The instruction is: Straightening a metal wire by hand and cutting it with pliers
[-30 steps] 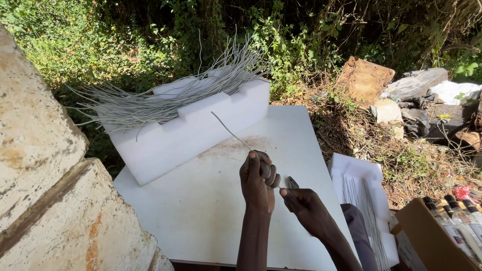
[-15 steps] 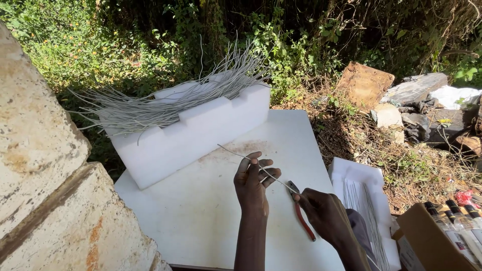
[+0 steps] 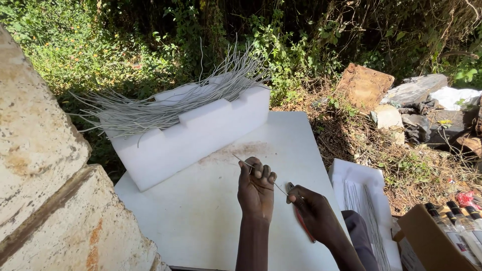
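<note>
The left hand (image 3: 256,188) pinches a thin grey wire (image 3: 243,163) just above the white board (image 3: 191,221) while the right hand (image 3: 314,213) clamps red-handled pliers (image 3: 299,216) onto it, so a loose pinch could let the springy wire whip free.

sunlit outdoors | green bushes (image 3: 150,40) behind | stone wall (image 3: 35,150) L | rubble (image 3: 401,100) R
</note>
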